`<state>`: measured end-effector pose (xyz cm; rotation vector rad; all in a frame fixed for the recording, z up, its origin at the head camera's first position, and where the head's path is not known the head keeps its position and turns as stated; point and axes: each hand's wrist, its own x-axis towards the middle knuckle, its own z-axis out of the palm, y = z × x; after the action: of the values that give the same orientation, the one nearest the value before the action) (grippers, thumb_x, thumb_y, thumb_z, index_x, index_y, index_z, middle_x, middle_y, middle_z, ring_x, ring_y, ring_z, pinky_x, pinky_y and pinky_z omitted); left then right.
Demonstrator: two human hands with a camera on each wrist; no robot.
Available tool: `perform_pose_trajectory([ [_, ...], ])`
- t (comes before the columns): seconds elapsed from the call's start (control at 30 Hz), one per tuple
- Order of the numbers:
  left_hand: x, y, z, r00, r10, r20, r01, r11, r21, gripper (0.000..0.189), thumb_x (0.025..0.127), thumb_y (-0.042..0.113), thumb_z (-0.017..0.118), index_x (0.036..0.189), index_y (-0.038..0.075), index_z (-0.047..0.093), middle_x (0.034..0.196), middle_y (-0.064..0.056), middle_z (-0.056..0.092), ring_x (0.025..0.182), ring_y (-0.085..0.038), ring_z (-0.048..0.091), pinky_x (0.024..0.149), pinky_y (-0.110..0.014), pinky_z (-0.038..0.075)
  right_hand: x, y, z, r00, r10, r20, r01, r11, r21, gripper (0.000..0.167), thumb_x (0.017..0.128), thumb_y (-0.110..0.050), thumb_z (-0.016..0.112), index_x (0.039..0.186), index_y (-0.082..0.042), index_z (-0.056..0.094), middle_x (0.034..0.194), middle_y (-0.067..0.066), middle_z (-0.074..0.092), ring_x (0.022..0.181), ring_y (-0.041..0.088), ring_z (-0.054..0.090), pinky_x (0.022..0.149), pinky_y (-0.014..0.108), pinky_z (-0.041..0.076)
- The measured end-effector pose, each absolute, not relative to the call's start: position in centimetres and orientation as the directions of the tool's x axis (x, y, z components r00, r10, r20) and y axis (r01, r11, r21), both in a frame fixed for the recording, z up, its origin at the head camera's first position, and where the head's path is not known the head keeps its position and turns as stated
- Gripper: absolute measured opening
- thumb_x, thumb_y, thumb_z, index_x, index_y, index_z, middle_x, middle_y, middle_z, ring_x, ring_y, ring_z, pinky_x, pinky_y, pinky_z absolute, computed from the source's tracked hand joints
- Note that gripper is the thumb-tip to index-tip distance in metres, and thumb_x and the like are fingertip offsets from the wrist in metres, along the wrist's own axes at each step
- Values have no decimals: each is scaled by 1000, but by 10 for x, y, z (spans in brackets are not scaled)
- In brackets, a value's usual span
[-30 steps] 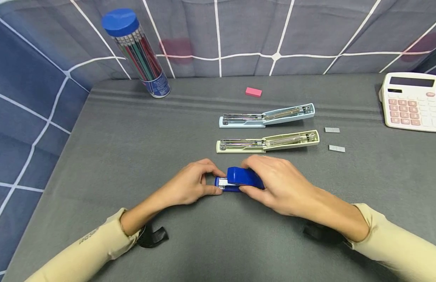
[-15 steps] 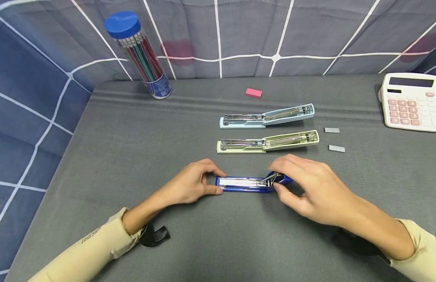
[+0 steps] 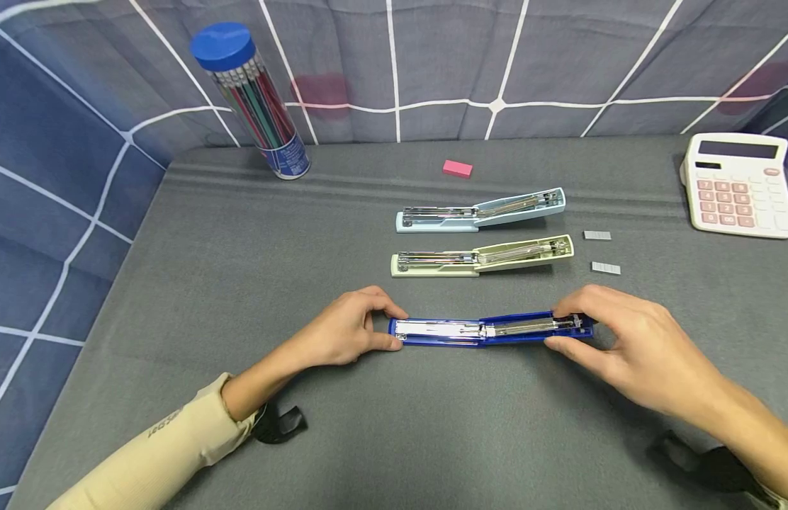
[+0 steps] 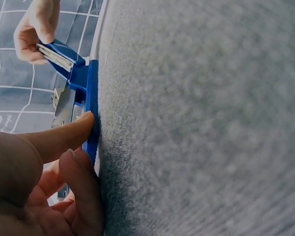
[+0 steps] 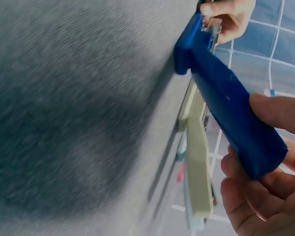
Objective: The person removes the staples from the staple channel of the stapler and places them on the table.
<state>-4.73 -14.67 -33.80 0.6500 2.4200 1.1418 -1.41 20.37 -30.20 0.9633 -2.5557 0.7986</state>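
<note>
A dark blue stapler lies unfolded on the grey table, its magazine bare and its top arm swung back to the right. At its left end my left hand pinches the base between thumb and fingers. My right hand pinches the far end of the swung-back top, which slopes up off the table in the right wrist view, where the blue top shows its smooth outer side. Just beyond lie a pale green stapler and a light blue stapler, both unfolded the same way.
Two short strips of staples lie right of the staplers. Behind them is a pink eraser. A clear tube of pencils with a blue lid stands back left, a white calculator back right. Checked cloth hangs behind the table.
The blue stapler's top has swung open to the right, carried by my right hand, uncovering the magazine. My left hand has kept its grip on the base.
</note>
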Motion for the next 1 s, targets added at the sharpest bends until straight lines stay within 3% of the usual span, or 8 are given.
perform_pose_trajectory([
  [0.2, -48, -148, -342, -815, 561, -149, 231, 549, 803, 32, 79, 14, 85, 108, 9, 74, 96, 4, 62, 59, -8, 51, 55, -25, 44, -15, 216, -314, -767, -547, 334, -641, 677, -362, 22, 82, -35, 80, 94, -24, 65, 86, -19, 59, 71, -1, 48, 62, 24, 38],
  [0.3, -48, -148, -341, -815, 560, -149, 225, 542, 810, 32, 78, 13, 85, 108, 8, 74, 96, 3, 62, 59, -8, 51, 54, -25, 44, -16, 217, -316, -764, -559, 322, -644, 683, -344, 24, 79, -28, 82, 95, -25, 65, 87, -20, 59, 72, -1, 49, 63, 25, 39],
  [0.43, -48, -148, -340, -815, 561, -148, 225, 541, 811, 32, 78, 13, 85, 108, 8, 73, 96, 3, 62, 59, -8, 51, 54, -25, 44, -16, 216, -316, -757, -560, 338, -653, 672, -349, 20, 87, -38, 75, 95, -23, 65, 91, -16, 61, 77, 2, 54, 68, 27, 41],
  [0.63, -47, -147, -338, -817, 555, -156, 219, 549, 806, 32, 78, 14, 86, 107, 9, 74, 96, 4, 62, 59, -9, 51, 54, -25, 43, -10, 197, -309, -759, -490, 429, -646, 651, -399, 49, 98, -60, 45, 93, -18, 70, 98, -9, 66, 91, 9, 59, 76, 29, 42],
  [0.73, -47, -147, -337, -817, 554, -163, 212, 551, 807, 32, 78, 14, 85, 107, 10, 74, 97, 4, 62, 59, -9, 51, 54, -25, 44, -7, 180, -305, -759, -469, 452, -646, 631, -429, 46, 99, -57, 47, 90, -18, 71, 96, -10, 66, 91, 6, 58, 76, 27, 42],
  [0.9, -47, -147, -338, -815, 557, -162, 214, 548, 809, 32, 78, 13, 85, 108, 9, 73, 97, 3, 62, 59, -9, 51, 54, -25, 43, -7, 152, -306, -751, -538, 384, -660, 590, -464, 18, 92, -35, 69, 94, -17, 70, 102, -9, 65, 96, 8, 59, 78, 30, 47],
  [1.0, -47, -147, -338, -814, 558, -159, 219, 549, 807, 32, 79, 13, 85, 108, 9, 73, 97, 3, 62, 59, -9, 51, 54, -25, 44, -7, 137, -311, -732, -616, 292, -673, 584, -454, 25, 84, -20, 77, 106, -11, 69, 113, -4, 65, 105, 15, 59, 86, 38, 48],
])
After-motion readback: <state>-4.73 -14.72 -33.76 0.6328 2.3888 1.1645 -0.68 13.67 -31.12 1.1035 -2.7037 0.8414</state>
